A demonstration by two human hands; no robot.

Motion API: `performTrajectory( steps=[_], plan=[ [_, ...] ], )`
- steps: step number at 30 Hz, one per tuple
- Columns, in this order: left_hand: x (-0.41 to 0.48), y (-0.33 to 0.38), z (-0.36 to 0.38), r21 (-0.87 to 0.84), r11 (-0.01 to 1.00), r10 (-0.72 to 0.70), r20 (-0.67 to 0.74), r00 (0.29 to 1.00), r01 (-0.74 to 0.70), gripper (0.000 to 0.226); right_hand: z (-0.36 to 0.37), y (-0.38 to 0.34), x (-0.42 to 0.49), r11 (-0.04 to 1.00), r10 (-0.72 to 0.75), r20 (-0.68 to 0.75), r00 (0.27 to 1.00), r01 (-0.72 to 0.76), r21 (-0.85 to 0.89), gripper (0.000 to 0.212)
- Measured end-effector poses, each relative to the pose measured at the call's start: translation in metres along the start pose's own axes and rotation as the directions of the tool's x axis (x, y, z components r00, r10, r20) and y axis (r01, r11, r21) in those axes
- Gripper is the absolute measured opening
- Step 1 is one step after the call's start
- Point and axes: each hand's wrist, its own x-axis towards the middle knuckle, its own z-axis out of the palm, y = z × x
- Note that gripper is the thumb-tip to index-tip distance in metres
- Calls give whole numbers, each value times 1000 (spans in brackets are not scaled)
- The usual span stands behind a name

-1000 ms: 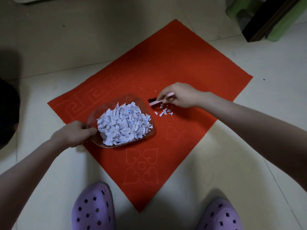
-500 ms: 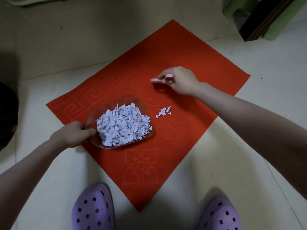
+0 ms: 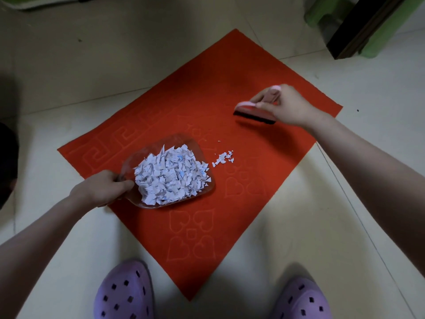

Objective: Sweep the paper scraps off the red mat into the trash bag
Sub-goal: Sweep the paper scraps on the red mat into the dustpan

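A small cluster of paper scraps [image 3: 223, 158] lies on the red mat [image 3: 253, 192], just beside the clear dustpan [image 3: 202, 180] heaped with scraps. The left hand [image 3: 104, 187] grips the dustpan's handle. Beyond it, the right hand [image 3: 285, 104] grips a pink brush [image 3: 250, 111].

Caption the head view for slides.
Left hand grips clear plastic dustpan of paper scraps; right hand holds pink brush over red mat.

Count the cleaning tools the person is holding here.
2. A clear dustpan, piled with paper scraps, rests on the red mat, gripped by the left hand. A pink brush is held by the right hand near the mat's right corner. None seems hidden.
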Motion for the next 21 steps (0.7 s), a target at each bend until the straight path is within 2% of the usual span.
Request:
performTrajectory(
  steps=[3,5,8,11,14,16,18,21],
  plan=[
    [0,2,-1,7,1000,-3,0,1000,3,40,8,13,15,985,172,-259,951,-173,19,20],
    [0,1,-1,9,1000,-2,6,1000,2,40,14,14,25,970,235,-310,921,-244,11,24],
    [0,2,-3,0,1000,-2,18,1000,2,39,18,11,38,963,247,-183,952,-261,-59,26],
    [-1,2,-4,11,1000,9,18,1000,-9,39,19,3,31,979,152,65,986,-141,-150,18],
    [-1,2,-5,34,999,16,15,1000,-16,39,12,-8,0,995,53,264,963,-28,-100,16],
    [-1,2,-5,31,999,19,15,1000,-20,39,3,-10,-21,999,29,303,953,-17,-43,17],
    [1,2,-4,17,1000,21,4,1000,-21,40,-5,-6,-28,999,33,224,974,-27,-26,18],
    [4,0,-1,22,1000,17,-19,1000,-16,38,-4,4,-13,994,79,-40,996,-81,-70,19]
  ],
)
